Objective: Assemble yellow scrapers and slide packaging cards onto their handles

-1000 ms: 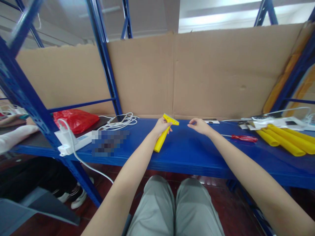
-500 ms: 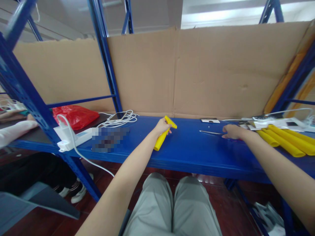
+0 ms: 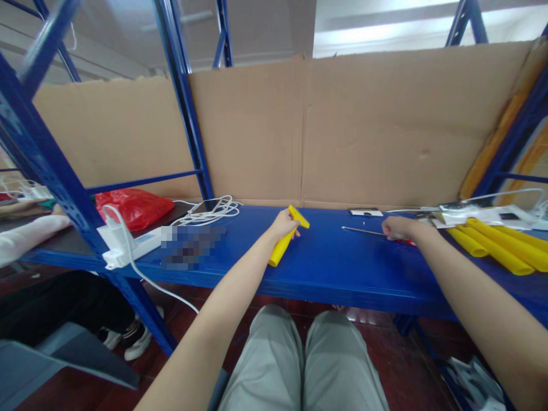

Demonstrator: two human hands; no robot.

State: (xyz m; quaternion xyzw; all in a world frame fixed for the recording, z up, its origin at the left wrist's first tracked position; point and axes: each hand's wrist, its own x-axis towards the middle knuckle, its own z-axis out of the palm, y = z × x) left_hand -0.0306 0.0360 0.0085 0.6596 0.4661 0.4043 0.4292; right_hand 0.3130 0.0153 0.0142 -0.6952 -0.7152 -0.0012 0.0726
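Observation:
My left hand (image 3: 283,224) is closed around a yellow T-shaped piece with a tube-like handle (image 3: 280,249), held at a slant above the blue shelf (image 3: 329,268). Its short crossbar points up and away from me. Over on the right, my right hand (image 3: 398,227) is closed on a screwdriver (image 3: 363,230) lying low on the shelf. The long metal shaft points left, and a bit of red handle shows beneath the hand. My fingers hide the rest of that handle.
Several yellow tubes (image 3: 499,245) lie at the right beside white packets (image 3: 475,216). A small black-and-white card (image 3: 365,212) sits near the cardboard wall (image 3: 363,131). Leftward are a white power strip (image 3: 148,240), coiled cable (image 3: 209,211), red bag (image 3: 132,208) and another person's sleeve (image 3: 29,237).
My right hand has closed more tightly at the screwdriver, and the shaft's tip has shifted slightly left. More of the red handle shows. My left hand keeps its hold on the yellow piece.

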